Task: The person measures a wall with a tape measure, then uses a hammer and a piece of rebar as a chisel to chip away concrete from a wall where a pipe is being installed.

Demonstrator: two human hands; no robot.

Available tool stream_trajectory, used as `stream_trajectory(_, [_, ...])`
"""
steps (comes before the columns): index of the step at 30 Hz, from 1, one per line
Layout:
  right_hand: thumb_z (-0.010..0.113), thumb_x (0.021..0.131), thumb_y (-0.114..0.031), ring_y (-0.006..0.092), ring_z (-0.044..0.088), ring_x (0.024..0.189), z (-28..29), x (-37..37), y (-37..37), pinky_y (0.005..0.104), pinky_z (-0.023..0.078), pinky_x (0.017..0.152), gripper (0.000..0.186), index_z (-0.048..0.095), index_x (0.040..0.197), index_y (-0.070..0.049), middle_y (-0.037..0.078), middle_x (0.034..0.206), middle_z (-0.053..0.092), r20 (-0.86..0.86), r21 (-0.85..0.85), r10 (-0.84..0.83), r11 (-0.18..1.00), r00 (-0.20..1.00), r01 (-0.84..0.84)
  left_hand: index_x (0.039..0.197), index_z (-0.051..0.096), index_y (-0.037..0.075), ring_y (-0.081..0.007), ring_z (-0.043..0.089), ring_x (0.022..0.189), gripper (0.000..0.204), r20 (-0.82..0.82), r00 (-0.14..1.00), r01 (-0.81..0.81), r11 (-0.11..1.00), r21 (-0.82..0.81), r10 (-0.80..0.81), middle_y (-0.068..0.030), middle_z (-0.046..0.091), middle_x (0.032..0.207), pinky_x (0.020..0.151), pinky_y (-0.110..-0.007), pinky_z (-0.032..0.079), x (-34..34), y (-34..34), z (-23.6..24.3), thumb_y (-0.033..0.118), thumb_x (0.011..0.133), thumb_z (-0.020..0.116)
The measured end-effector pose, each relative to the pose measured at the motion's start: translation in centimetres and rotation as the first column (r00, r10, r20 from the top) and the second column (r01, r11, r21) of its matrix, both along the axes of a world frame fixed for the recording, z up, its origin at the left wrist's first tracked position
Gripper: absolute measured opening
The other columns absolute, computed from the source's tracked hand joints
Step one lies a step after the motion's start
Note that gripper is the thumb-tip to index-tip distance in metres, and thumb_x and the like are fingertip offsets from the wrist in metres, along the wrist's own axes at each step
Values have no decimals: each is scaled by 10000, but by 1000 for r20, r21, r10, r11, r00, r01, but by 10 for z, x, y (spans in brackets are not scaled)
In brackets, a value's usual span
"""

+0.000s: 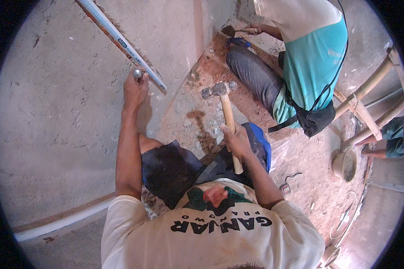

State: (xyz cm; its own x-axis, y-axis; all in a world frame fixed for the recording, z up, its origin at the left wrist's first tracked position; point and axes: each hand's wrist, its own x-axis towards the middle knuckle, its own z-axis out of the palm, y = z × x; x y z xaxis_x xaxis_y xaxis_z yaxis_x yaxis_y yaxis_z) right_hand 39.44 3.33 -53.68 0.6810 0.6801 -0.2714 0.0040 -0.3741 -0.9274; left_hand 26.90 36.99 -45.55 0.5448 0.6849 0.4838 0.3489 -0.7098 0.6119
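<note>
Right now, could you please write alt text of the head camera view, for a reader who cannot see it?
The person's right hand holds a wooden-handled hammer, and the left hand grips a metal tool by a grey wall, near the end of a pale blue pipe. Ahead on the right is a co-worker wearing teal and white.

The hammer handle (228, 113) is smooth wood, the wall (67, 112) rough and matt.

A wooden-handled ball-peen hammer (228, 112) is held head-away, handle slanting; a round-ended metal tool (138, 73) is gripped leftward.
</note>
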Motion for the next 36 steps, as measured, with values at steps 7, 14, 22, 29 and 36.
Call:
stream_trajectory(7, [605, 885, -304, 170, 523, 529, 2, -2, 5, 336, 437, 537, 284, 561, 879, -24, 64, 607, 536, -63, 3, 7, 1000, 998, -7, 1010, 612, 34, -201, 583, 721, 157, 152, 986, 66, 998, -3, -65, -102, 627, 797, 709, -344, 480, 0, 7, 0, 121, 879, 614])
stream_trajectory(14, [591, 889, -314, 190, 541, 537, 6, -3, 10, 365, 444, 546, 298, 549, 884, -19, 92, 617, 541, 93, -9, 56, 998, 994, -55, 1007, 626, 35, -285, 650, 854, 225, -115, 992, -62, 998, -9, 60, -149, 676, 933, 776, -381, 494, 4, 9, 18, 228, 891, 620])
stream_trajectory(22, [586, 896, -323, 198, 558, 567, 32, 2, 13, 366, 452, 556, 302, 548, 901, -24, 97, 643, 553, 137, -29, 71, 997, 988, -68, 969, 591, -12, -388, 618, 856, 214, -320, 945, 128, 980, 153, -74, -206, 642, 863, 748, -457, 478, 16, 42, 40, 179, 877, 615])
stream_trajectory(29, [577, 900, -365, 185, 541, 550, 51, 12, 21, 367, 443, 549, 334, 544, 900, -33, 89, 638, 537, 201, 63, 60, 995, 978, -74, 959, 589, -7, -386, 622, 880, 244, -497, 861, 223, 961, 166, -114, -211, 647, 896, 778, -456, 476, 23, 44, 61, 224, 883, 607])
stream_trajectory(36, [581, 899, -386, 152, 501, 535, 60, 15, 28, 330, 412, 508, 353, 545, 905, -35, 66, 637, 520, 160, 74, 60, 995, 985, -73, 931, 577, -9, -381, 613, 830, 211, -472, 872, 216, 967, 134, -130, -209, 626, 824, 736, -448, 469, 24, 27, 69, 184, 866, 629])
